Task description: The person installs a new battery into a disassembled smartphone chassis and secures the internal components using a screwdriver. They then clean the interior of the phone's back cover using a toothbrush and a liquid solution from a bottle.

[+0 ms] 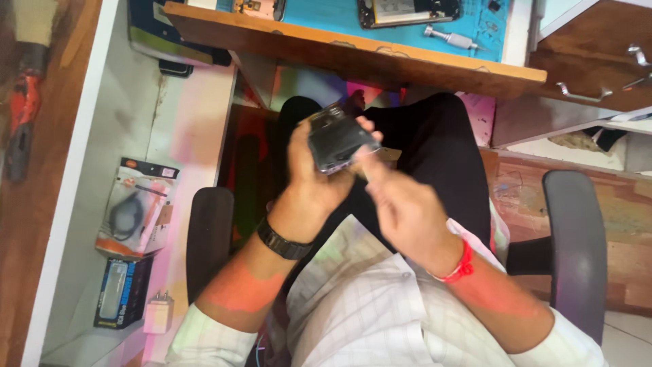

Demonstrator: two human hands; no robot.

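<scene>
Over my lap, my left hand point(309, 183) grips a dark smartphone point(334, 141), tilted with one long edge up. My right hand point(401, 204) is just right of it, its index finger stretched out and touching the phone's lower right corner. It is blurred, and I cannot tell whether it pinches a small tool. A black watch sits on my left wrist and a red thread on my right wrist.
A wooden workbench point(353, 58) with a blue mat point(475, 20) lies ahead, bearing an opened phone point(407, 10) and a silver screwdriver point(449, 37). Chair armrests point(576, 245) flank me. Packaged accessories point(136, 211) and a white charger point(158, 314) lie on the left shelf. Drawers point(598, 61) stand right.
</scene>
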